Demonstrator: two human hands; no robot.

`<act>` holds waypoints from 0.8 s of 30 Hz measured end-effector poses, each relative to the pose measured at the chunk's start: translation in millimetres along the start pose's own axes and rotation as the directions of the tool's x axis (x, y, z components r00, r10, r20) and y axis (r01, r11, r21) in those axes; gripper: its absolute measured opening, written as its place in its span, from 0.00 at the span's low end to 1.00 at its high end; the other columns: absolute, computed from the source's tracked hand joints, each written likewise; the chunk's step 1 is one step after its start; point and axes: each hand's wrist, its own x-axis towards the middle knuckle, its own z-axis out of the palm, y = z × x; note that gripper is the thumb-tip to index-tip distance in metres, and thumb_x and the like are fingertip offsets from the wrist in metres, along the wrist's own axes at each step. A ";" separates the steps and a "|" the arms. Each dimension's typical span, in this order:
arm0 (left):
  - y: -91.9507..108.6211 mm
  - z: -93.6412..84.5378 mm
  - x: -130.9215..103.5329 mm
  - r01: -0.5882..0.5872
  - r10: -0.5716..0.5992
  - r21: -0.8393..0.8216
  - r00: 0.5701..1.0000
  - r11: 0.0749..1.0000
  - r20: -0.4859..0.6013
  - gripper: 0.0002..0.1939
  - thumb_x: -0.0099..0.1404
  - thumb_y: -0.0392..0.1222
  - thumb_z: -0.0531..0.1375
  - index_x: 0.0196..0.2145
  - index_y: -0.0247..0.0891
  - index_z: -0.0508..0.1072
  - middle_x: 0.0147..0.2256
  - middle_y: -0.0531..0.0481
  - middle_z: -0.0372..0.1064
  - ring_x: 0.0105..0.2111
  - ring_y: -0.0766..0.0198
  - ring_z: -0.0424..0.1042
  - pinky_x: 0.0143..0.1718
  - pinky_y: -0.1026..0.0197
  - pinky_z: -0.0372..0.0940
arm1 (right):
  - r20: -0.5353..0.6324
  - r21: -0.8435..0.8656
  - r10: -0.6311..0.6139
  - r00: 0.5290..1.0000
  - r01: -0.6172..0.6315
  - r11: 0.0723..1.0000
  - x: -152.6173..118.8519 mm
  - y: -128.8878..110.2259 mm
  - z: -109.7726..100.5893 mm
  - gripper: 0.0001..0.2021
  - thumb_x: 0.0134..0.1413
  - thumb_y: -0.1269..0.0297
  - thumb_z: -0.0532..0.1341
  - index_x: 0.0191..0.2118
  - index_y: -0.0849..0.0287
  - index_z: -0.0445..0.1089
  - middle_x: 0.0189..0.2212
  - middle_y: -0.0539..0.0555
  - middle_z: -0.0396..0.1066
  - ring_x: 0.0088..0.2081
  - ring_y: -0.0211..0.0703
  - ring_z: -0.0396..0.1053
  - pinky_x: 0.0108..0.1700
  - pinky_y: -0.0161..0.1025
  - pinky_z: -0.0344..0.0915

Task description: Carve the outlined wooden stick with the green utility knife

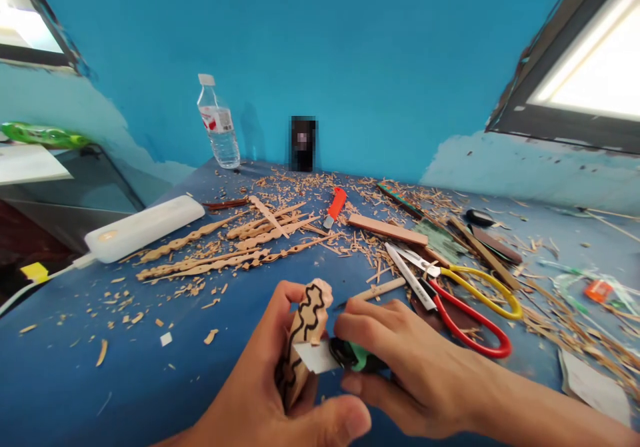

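Note:
In my left hand (pixel 260 374) is a small piece of wood (pixel 311 310) with wavy black lines drawn on it; my fingers wrap round it and the thumb sticks out to the right. My right hand (pixel 395 360) grips a utility knife (pixel 357 357) with a black and green handle. Its broad blade (pixel 316 357) touches the wood's right side, where the edge looks notched. Just beyond my right hand lie scissors (pixel 445 284) with one red and one yellow handle, along with a thin pointed stick (pixel 380 289).
Wood shavings litter the blue table (pixel 65 367). Carved wavy strips (pixel 205 237), a red cutter (pixel 335 207) and a wooden bar (pixel 387 229) lie beyond my hands. A white power strip (pixel 145 228) is at left, a water bottle (pixel 220 127) at the back. Sandpaper (pixel 595 384) lies right.

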 end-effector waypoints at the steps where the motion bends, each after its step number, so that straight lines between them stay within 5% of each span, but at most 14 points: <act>1: -0.8 -0.1 -2.1 0.024 -0.024 -0.019 1.000 1.000 -0.013 0.27 0.56 0.55 0.79 0.46 0.54 0.70 0.45 0.53 0.74 0.48 0.57 0.76 0.49 0.58 0.73 | -0.009 -0.043 -0.023 1.000 0.023 0.999 -0.7 1.1 2.4 0.08 0.79 0.59 0.52 0.55 0.53 0.62 0.35 0.49 0.74 0.30 0.41 0.71 0.30 0.39 0.60; 6: -6.1 -11.8 -12.4 0.219 -0.184 0.082 0.934 0.972 -0.308 0.52 0.38 0.43 0.85 0.57 0.59 0.67 0.51 0.53 0.70 0.50 0.55 0.75 0.52 0.56 0.75 | -0.134 -0.296 -0.103 0.986 0.060 0.953 -4.4 -1.0 13.9 0.14 0.81 0.63 0.42 0.50 0.56 0.64 0.32 0.51 0.73 0.25 0.43 0.67 0.25 0.41 0.57; 9: -16.0 -25.3 -15.2 0.163 -0.100 0.242 0.962 0.956 -0.254 0.47 0.39 0.47 0.84 0.56 0.53 0.72 0.53 0.48 0.71 0.51 0.48 0.74 0.50 0.52 0.76 | -0.190 -0.244 -0.094 0.977 0.046 0.969 -4.1 -5.2 12.0 0.14 0.82 0.62 0.41 0.55 0.58 0.61 0.37 0.55 0.78 0.29 0.41 0.74 0.28 0.39 0.64; 13: -21.5 -34.8 -13.3 0.162 0.002 0.496 0.950 0.853 -0.313 0.49 0.45 0.57 0.81 0.63 0.53 0.69 0.45 0.47 0.74 0.40 0.50 0.74 0.38 0.53 0.74 | -0.151 -0.229 -0.036 0.988 0.000 0.973 -2.0 -8.1 6.7 0.16 0.83 0.63 0.39 0.51 0.57 0.62 0.39 0.56 0.79 0.28 0.40 0.76 0.25 0.38 0.64; 17: 3.6 -22.6 -2.2 0.200 -0.057 0.690 0.973 0.695 -0.223 0.34 0.51 0.72 0.72 0.46 0.46 0.76 0.32 0.50 0.71 0.29 0.56 0.68 0.27 0.58 0.64 | -0.116 -0.210 -0.018 0.993 -0.007 0.978 -1.2 -8.2 4.7 0.20 0.83 0.62 0.38 0.45 0.57 0.65 0.39 0.58 0.80 0.27 0.39 0.75 0.24 0.37 0.65; 20: 27.1 -6.0 4.0 0.151 -0.082 0.732 0.988 0.664 -0.130 0.21 0.59 0.65 0.68 0.33 0.45 0.71 0.24 0.57 0.65 0.25 0.62 0.61 0.25 0.60 0.55 | -0.084 -0.173 -0.005 0.996 -0.010 0.985 -1.7 -8.1 4.7 0.20 0.83 0.62 0.38 0.46 0.57 0.65 0.37 0.57 0.79 0.28 0.40 0.77 0.25 0.37 0.65; 24: 39.9 9.4 2.8 0.256 -0.086 0.742 0.962 0.619 -0.261 0.15 0.59 0.54 0.68 0.29 0.45 0.68 0.23 0.60 0.62 0.26 0.63 0.59 0.28 0.60 0.52 | -0.066 -0.161 0.005 0.998 -0.015 0.987 -1.7 -9.4 6.3 0.20 0.83 0.62 0.37 0.46 0.56 0.64 0.37 0.57 0.80 0.29 0.41 0.77 0.24 0.37 0.64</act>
